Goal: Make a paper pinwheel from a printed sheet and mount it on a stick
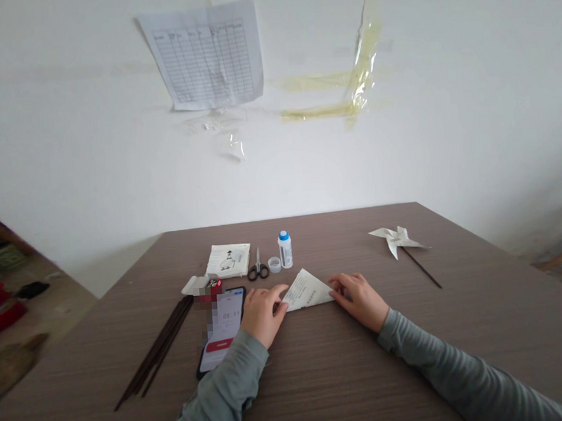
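A sheet of printed paper (307, 290), folded into a triangle, lies on the brown table with its peak pointing to the wall. At its left corner my left hand (264, 313) pinches the paper between thumb and fingers. My right hand (360, 299) grips the opposite corner, thumb and forefinger at the edge. Just beyond the paper stands a white glue bottle (286, 253) with a blue top, beside a small clear round cap (274, 265). Black-handled scissors (258, 270) lie left of these.
A phone (222, 331) showing a timer lies by my left forearm. Dark sticks (160, 345) lie further left, near a small red item (210, 290). Behind sits a printed paper stack (228, 261). A finished paper pinwheel (397, 238) on a stick rests at right. A wall (307, 177) bounds the table.
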`<state>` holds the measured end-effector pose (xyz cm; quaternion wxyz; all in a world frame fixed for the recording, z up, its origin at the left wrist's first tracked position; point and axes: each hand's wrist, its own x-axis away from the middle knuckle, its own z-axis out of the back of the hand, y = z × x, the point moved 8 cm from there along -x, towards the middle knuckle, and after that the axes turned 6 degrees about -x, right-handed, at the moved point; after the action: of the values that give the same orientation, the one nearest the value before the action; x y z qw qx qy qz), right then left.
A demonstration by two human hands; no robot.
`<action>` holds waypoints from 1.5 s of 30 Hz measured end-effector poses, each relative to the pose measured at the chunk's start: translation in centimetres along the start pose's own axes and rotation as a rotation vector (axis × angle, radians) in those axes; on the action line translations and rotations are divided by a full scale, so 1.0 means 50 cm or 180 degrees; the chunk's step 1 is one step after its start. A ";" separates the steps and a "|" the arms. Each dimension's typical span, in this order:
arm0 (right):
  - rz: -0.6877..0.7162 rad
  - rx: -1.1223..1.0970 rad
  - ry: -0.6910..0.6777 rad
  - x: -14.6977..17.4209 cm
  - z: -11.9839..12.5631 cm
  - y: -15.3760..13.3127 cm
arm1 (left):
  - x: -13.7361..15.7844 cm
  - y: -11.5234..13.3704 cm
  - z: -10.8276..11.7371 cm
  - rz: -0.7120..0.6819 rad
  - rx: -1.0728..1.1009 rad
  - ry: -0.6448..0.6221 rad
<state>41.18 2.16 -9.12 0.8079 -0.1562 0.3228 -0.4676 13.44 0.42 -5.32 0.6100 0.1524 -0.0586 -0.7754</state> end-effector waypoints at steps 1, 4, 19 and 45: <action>-0.0008 0.0013 0.0024 0.000 -0.002 -0.003 | 0.000 0.002 -0.002 -0.0037 -0.0011 0.0000; 0.0124 0.0167 0.0046 0.000 -0.006 -0.019 | 0.001 0.010 -0.010 -0.0178 -0.0106 -0.0007; 0.0127 0.0463 -0.0070 0.005 -0.012 -0.034 | 0.005 0.023 -0.017 -0.0211 -0.0367 0.0090; 0.0130 0.0728 -0.0047 -0.001 -0.032 -0.025 | 0.010 0.011 -0.030 0.0014 -0.0680 0.0204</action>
<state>39.25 1.65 -9.62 0.8322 -0.0598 0.2645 -0.4836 14.31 -0.04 -6.64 0.6261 0.1111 0.0436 -0.7705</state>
